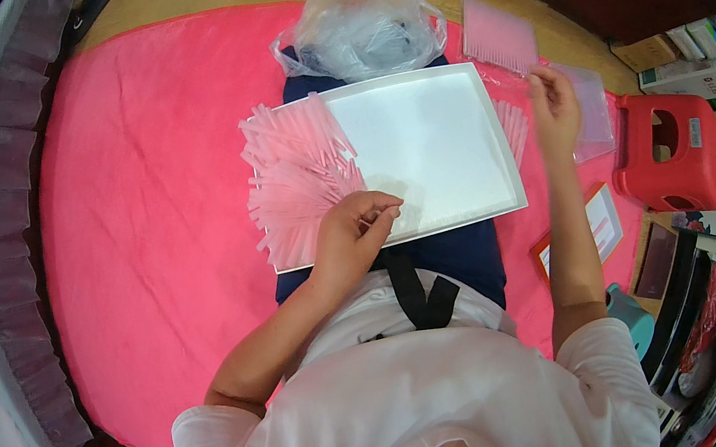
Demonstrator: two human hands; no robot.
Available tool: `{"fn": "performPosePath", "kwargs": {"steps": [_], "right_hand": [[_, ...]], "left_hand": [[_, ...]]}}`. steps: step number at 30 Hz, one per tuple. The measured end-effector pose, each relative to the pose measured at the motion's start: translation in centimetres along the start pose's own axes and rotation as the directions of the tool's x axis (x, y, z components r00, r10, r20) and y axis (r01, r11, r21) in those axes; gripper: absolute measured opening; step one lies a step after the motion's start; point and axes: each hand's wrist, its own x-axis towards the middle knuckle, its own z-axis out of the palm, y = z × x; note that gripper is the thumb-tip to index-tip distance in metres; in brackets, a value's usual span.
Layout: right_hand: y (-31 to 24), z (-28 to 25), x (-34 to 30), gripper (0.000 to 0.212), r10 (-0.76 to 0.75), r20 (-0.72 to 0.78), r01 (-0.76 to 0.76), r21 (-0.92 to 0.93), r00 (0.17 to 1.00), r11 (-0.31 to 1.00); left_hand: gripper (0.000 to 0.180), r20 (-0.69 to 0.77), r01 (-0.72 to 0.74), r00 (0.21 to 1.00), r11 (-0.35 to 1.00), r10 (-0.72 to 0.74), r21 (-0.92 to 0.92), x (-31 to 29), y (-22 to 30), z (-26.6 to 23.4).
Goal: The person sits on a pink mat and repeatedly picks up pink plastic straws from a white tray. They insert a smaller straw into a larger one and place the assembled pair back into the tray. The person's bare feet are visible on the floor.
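A shallow white box lid or tray (pixel 419 133) lies across my lap. Many thin translucent pink strips or tubes (pixel 299 181) are heaped over its left end, some jutting past the rim. My left hand (pixel 355 235) is above the tray's near edge, thumb and fingertips pinched together; whatever is between them is too small to make out. My right hand (pixel 553 101) is raised right of the tray, its fingers also pinched, close to a flat clear case (pixel 498 36) filled with a row of pink strips. I cannot tell what that pinch holds. A translucent plastic sleeve (pixel 591 113) lies behind this hand.
More pink strips (pixel 511 130) rest just right of the tray. A clear plastic bag (pixel 369 32) sits beyond it. Everything lies on a pink mat (pixel 149 220). At right stand a red plastic stool (pixel 673 152), an orange-edged frame (pixel 602 220) and stacked boxes (pixel 685 83).
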Motion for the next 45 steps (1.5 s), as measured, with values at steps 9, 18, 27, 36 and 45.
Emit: {"fn": "performPosePath", "kwargs": {"steps": [9,18,27,36,45], "right_hand": [[-5.3,12.7,-5.7,0.026,-0.109,0.689,0.228,-0.084,0.716,0.97],[-7.1,17.3,-8.1,0.028,0.073,0.697,0.294,-0.392,0.713,0.872],[-4.8,15.4,-7.8,0.023,0.007,0.58,0.296,-0.427,0.815,0.854],[-10.1,9.8,-8.1,0.019,-0.021,0.645,0.14,-0.133,0.763,0.981],[-10.2,9.0,-8.9,0.026,-0.164,0.634,0.26,-0.061,0.756,0.964]], "left_hand": [[0.008,0.047,0.021,0.999,0.999,-0.02,-0.035,-0.6,-0.1,-0.6],[0.014,-0.019,0.048,0.999,0.997,-0.05,-0.062,-0.1,0.2,-1.4],[0.017,-0.134,0.019,0.99,0.991,-0.037,-0.132,1.6,1.0,-3.3],[0.033,-0.131,0.095,0.971,0.827,-0.199,-0.554,5.3,3.1,-4.8],[0.029,-0.118,0.081,0.975,0.789,-0.19,-0.609,5.4,2.6,-5.5]]}}
